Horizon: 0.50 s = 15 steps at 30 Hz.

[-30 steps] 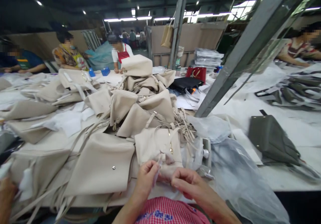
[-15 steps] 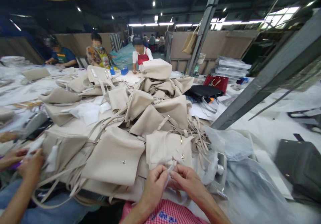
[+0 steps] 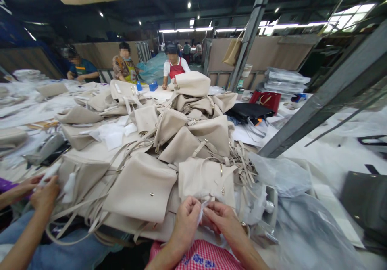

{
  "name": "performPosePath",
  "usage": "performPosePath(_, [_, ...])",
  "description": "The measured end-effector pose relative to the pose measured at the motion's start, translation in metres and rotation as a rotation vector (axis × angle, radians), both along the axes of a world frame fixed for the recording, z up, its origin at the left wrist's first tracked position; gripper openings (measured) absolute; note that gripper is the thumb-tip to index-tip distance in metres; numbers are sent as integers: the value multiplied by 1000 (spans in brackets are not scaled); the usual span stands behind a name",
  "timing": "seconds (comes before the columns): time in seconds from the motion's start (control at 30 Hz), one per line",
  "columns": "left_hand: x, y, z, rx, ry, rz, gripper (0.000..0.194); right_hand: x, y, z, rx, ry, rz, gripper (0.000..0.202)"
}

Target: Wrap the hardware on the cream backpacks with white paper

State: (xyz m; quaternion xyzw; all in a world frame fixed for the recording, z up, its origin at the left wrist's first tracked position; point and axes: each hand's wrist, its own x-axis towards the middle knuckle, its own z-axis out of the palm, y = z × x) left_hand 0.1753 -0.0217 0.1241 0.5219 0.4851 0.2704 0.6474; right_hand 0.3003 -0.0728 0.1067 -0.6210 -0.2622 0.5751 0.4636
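Just above my lap, my left hand [image 3: 186,220] is closed in a pinch on a thin, whitish wrapping strip [image 3: 203,208]. My right hand [image 3: 223,218] pinches the same strip from the other side, its fingers curled. Whether the strip is film or tissue, I cannot tell. Right behind my hands lies a beige handbag [image 3: 193,178] with a strap across it and small gold metal parts. My fingers are at its near edge and hide part of it. A second beige bag [image 3: 140,189] with a round snap lies to the left.
Beige bags [image 3: 208,130] pile up beyond, with loose straps [image 3: 242,163] beside them. A metal fixture [image 3: 270,213] and clear plastic sheets [image 3: 305,221] lie right. A slanting grey post [image 3: 320,96] rises there. At left, a co-worker's hands [image 3: 45,189] handle something white; others sit across the table.
The view has shifted slightly, so the scene sits a little further right. My right hand's fingers have moved slightly on the strip. My left hand keeps its pinch.
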Motion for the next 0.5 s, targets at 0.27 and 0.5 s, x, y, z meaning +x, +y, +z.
performPosePath(0.27, [-6, -3, 2, -38, -34, 53, 21, -13, 6, 5, 78, 147, -135, 51])
performPosePath(0.5, [-11, -9, 4, -204, -191, 113, 32, -16, 3, 14, 98, 337, -179, 39])
